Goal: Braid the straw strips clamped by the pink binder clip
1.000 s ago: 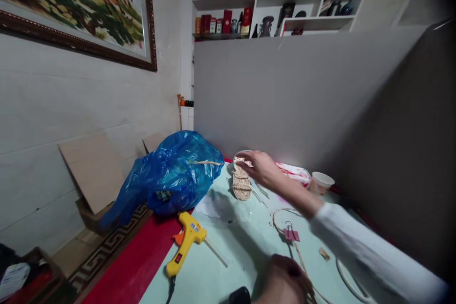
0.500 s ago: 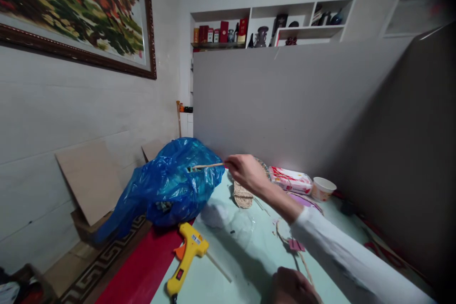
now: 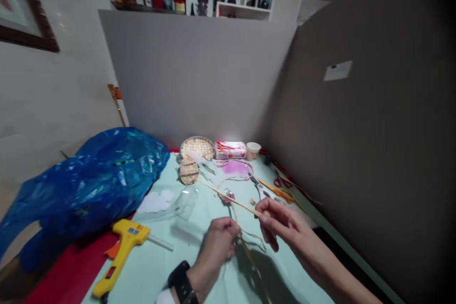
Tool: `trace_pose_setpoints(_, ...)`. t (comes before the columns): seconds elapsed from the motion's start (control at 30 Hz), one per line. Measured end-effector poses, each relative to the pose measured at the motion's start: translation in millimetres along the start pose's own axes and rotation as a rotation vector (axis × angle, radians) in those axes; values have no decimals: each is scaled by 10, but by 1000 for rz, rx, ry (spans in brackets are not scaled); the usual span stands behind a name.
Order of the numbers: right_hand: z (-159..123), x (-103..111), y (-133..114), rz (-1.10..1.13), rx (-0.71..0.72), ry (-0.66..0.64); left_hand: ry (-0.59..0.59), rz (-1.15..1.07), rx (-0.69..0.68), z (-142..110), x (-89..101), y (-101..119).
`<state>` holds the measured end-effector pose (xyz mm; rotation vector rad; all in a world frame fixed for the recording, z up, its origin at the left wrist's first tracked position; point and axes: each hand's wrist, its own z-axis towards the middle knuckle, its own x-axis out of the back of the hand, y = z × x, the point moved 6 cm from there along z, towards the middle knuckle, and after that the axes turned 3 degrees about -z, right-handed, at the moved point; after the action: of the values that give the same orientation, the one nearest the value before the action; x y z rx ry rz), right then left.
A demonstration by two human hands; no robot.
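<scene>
Over the worktop (image 3: 142, 275), the right hand (image 3: 283, 221) pinches the strip's near end; the left hand (image 3: 218, 238) pinches the cord (image 3: 234, 211). The strip (image 3: 245, 206) could snag on the clip (image 3: 228, 201) if dragged sideways, its far end being unheld. It looks thin, tan and nearly straight; the cord curls loosely.

Framed picture (image 3: 24, 33): cut off by top and left edges. Blue bag (image 3: 99, 175): cut at left; contents indistinct. Glue gun (image 3: 123, 251): label lettering illegible, cord cropped below. Strands (image 3: 253, 262): partly hidden at left hand (image 3: 223, 237), lower ends blurred. Light strip (image 3: 231, 198): near end obscured by right hand (image 3: 280, 223). White card (image 3: 337, 71): markings too small.
</scene>
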<state>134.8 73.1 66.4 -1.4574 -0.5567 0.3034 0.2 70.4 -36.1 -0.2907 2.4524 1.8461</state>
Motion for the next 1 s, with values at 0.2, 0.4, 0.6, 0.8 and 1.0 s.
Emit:
trace_pose_setpoints(0.2, -542, 8, 399, 74, -149, -58, -29, -2, 13, -51, -31, 37)
trace_pose_setpoints(0.4, -750, 117, 551, -371, -147, 7, -14, -12, -4, -133, -47, 96)
trace_pose_setpoints(0.6, -800, 132, 544, -862, -120, -12, -15, 32, -22, -131, -40, 103)
trace_pose_setpoints(0.8, -456, 35, 160, -1097, 83, 37, -31, 86, -42, -133, -46, 108)
trace_pose_setpoints(1.0, 342, -314, 9, -1002, 180, -24, 2, 173, -127, -128, -13, 110)
